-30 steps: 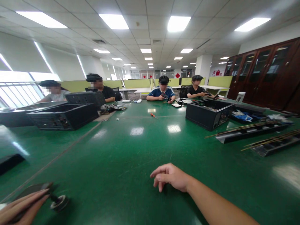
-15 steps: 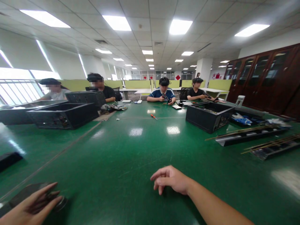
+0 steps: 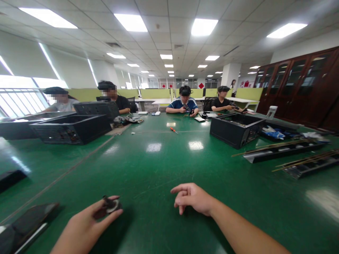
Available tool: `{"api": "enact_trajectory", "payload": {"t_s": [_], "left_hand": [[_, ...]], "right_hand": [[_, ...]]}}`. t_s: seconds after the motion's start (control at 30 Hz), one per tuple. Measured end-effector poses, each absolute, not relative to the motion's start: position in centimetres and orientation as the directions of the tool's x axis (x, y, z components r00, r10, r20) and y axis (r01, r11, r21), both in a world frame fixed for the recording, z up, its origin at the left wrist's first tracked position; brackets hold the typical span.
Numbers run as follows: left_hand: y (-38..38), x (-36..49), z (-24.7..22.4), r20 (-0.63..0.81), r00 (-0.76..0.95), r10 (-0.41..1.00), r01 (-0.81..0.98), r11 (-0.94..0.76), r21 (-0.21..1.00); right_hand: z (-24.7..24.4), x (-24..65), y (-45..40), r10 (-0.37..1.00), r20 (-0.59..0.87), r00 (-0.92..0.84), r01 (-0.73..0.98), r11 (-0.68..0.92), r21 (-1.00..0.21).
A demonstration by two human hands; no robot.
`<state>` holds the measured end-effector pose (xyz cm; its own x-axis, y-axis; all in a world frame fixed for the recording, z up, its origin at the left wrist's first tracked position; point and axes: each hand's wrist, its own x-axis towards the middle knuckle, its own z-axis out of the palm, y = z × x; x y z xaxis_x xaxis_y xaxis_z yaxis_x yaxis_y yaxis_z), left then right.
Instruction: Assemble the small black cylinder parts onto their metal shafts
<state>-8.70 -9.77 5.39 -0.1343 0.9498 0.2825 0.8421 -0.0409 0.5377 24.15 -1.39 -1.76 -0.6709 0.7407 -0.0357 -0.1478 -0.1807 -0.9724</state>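
In the lower left of the head view, my left hand (image 3: 88, 220) grips a small dark round part (image 3: 116, 204) with a pale ring-like face and a stub on top. Thumb and fingers close on it from both sides, above the green tabletop (image 3: 148, 169); its exact kind is unclear. Right of centre, my right hand (image 3: 194, 199) is over the tabletop with nothing in it. Its index finger points left and the other fingers are loosely bent, apart from one another. To the left of my left hand lies a flat dark piece (image 3: 31, 222) with a light edge.
Black computer cases (image 3: 71, 130) stand at the far left, and another case (image 3: 235, 128) at the right. An orange screwdriver (image 3: 173, 130) lies mid-table. Thin brass-coloured rods (image 3: 272, 147) rest on black metal channels (image 3: 286, 151). Several people sit across the table.
My left hand has moved right from the flat dark piece, carrying the small round part with it. My right hand has shifted slightly, its index finger now straighter.
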Motion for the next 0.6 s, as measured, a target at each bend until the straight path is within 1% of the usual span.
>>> {"api": "enact_trajectory", "payload": {"t_s": [0.03, 0.1, 0.17, 0.23, 0.3, 0.37, 0.43, 0.5, 0.6], "left_hand": [[-9.0, -6.7, 5.4, 0.239, -0.076, 0.968, 0.819, -0.076, 0.569], [-7.3, -2.2, 5.6, 0.211, 0.099, 0.972, 0.760, -0.211, 0.615], [-5.8, 1.9, 5.6, 0.231, 0.211, 0.950, 0.717, -0.311, 0.624], [-4.5, 4.9, 5.1, 0.243, 0.274, 0.931, 0.686, -0.366, 0.629], [-3.6, 6.6, 4.2, 0.242, 0.296, 0.924, 0.668, -0.382, 0.638], [-3.2, 7.0, 3.1, 0.236, 0.279, 0.931, 0.660, -0.365, 0.657], [-3.0, 6.8, 2.0, 0.225, 0.238, 0.945, 0.641, -0.327, 0.695], [-3.1, 6.4, 1.2, 0.211, 0.220, 0.952, 0.626, -0.304, 0.718], [-3.3, 6.1, 0.9, 0.241, 0.239, 0.941, 0.647, -0.340, 0.682]], "right_hand": [[-1.8, 24.2, -1.2, 0.768, -0.028, -0.640, -0.164, -0.172, -0.971], [-1.8, 24.6, -0.8, 0.828, -0.002, -0.561, -0.193, -0.133, -0.972], [-1.8, 25.3, -0.1, 0.880, 0.021, -0.474, -0.195, -0.081, -0.977], [-1.9, 26.1, 0.7, 0.915, 0.020, -0.403, -0.167, -0.052, -0.985], [-2.1, 26.7, 1.3, 0.938, 0.015, -0.347, -0.149, -0.040, -0.988], [-2.2, 27.0, 1.6, 0.937, 0.040, -0.347, -0.150, -0.013, -0.989], [-2.3, 26.9, 1.3, 0.908, 0.093, -0.410, -0.138, 0.039, -0.990], [-2.3, 26.6, 0.8, 0.866, 0.141, -0.480, -0.088, 0.112, -0.990], [-2.1, 25.9, -0.1, 0.842, 0.175, -0.510, 0.030, 0.221, -0.975]]}}
